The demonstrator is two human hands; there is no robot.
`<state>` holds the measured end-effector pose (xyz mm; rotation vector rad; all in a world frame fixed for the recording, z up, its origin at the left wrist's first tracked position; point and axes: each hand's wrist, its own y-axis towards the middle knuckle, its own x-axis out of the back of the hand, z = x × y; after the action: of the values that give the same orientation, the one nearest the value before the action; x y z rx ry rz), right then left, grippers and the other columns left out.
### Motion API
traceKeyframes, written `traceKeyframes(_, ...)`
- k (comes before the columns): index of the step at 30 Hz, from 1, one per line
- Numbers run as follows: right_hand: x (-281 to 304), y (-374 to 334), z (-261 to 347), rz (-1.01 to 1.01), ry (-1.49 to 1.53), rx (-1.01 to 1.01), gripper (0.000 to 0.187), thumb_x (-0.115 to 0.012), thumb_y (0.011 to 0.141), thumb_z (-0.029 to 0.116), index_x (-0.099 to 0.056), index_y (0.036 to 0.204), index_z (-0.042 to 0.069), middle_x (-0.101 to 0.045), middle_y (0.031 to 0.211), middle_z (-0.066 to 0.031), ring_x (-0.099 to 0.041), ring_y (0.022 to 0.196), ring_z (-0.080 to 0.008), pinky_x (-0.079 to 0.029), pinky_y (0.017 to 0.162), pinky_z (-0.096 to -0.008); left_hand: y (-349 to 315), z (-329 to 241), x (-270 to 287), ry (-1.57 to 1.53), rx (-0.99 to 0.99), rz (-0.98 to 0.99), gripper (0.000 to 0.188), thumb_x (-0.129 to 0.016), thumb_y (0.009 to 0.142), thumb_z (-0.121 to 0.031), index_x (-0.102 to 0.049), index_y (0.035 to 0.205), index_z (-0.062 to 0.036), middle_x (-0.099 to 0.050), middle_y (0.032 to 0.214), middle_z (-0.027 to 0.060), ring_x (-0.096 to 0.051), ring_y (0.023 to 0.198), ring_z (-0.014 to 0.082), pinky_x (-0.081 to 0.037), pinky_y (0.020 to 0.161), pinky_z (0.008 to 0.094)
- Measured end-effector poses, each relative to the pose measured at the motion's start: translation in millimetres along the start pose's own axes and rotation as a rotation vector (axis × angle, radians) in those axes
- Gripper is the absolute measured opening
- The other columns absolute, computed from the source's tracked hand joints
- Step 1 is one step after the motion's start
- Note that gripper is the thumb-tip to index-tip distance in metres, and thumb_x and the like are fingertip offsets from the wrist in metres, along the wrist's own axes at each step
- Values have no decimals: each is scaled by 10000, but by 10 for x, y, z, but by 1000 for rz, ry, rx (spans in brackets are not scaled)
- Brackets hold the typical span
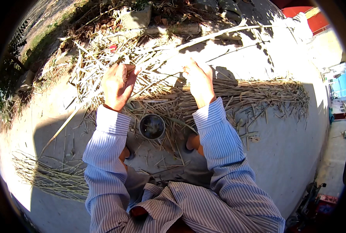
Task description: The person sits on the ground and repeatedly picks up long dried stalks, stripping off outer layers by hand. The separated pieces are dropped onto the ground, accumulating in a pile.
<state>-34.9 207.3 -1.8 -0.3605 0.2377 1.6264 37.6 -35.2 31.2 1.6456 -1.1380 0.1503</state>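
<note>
Straw bundle [258, 89] lies crosswise, frayed end rightward.

Grey block [137, 18] at top, blue object [343, 82] far right

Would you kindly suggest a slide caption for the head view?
Left hand and right hand over dried stalks, with a round container framed by striped sleeves.

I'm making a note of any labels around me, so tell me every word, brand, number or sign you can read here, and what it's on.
Nothing can be read clearly enough to quote.
Red object at the lower right edge: pale marks like lettering, too small and blurred to read.
Dried stalks, round container and striped shirt: no writing that I can make out.
</note>
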Motion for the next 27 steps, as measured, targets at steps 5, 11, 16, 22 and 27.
traceKeyframes(5, 130, 137, 103, 153, -201, 52, 245, -651, 881, 138, -610, 1063, -20, -650, 895, -76, -621, 810, -151, -511, 727, -261, -33, 125, 64, -129, 75, 130, 189, -750, 767, -110, -588, 793, -16, -612, 687, 94, -594, 642, 251, -473, 604, 340)
traceKeyframes(11, 209, 355, 228, -200, -127, -89, 217, -631, 906, 181, -641, 961, -28, -625, 802, -64, -565, 690, -126, -448, 612, -246, -209, 391, 239, -120, 109, 391, 194, -737, 768, -159, -592, 812, -37, -650, 731, 88, -624, 682, 280, -467, 623, 367)
traceKeyframes(16, -132, 116, 62, 123, -34, 61, 202, -636, 882, 173, -635, 978, -5, -641, 797, -51, -581, 699, -115, -463, 635, -243, -222, 386, 273, -108, 258, 409, 274, -735, 790, -248, -616, 917, -36, -688, 808, 91, -661, 763, 254, -454, 725, 369)
traceKeyframes(22, -664, -216, -383, 153, -16, 82, 125, -654, 852, 139, -637, 877, 17, -620, 770, -22, -557, 691, -99, -443, 626, -240, -135, 123, -135, -203, 138, 300, 248, -730, 797, -224, -627, 895, -21, -663, 748, 133, -654, 705, 291, -479, 650, 345)
traceKeyframes(27, -334, 1, -44, 150, -43, 138, 192, -663, 883, 197, -636, 916, 10, -620, 806, -17, -548, 723, -89, -445, 664, -239, -160, 258, -85, -246, 243, 348, 280, -747, 814, -220, -606, 863, 17, -620, 672, 126, -618, 605, 189, -473, 582, 296)
